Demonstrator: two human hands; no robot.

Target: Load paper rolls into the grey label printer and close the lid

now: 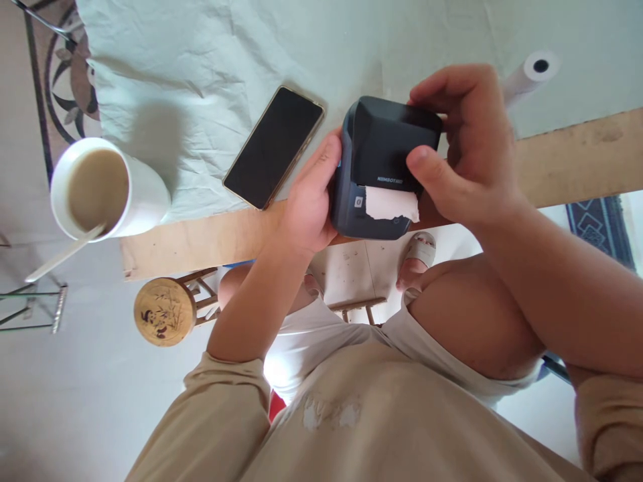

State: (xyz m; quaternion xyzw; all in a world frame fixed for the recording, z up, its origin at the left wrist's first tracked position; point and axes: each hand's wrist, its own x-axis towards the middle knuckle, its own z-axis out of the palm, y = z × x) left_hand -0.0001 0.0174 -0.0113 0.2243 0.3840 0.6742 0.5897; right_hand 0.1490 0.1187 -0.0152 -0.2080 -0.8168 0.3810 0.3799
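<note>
A dark label printer (384,144) with a black lid is held up near the table's front edge. A torn strip of white paper (390,204) sticks out of its slot. My left hand (314,194) grips the printer's left side, its thumb along the edge and the other fingers hidden beneath. My right hand (472,147) is at the right side, thumb over the lid's lower right corner and curled fingers by the upper right corner. Left of the printer lies a phone (274,146) with a dark screen. Beyond my right hand stands a white paper roll (531,75).
A white cup (145,194) of brownish drink, with a spoon (67,253) in it, is at the table's left end. A pale green cloth (201,60) covers the table up to a bare wooden edge (211,242). Below is a round wooden stool (165,312).
</note>
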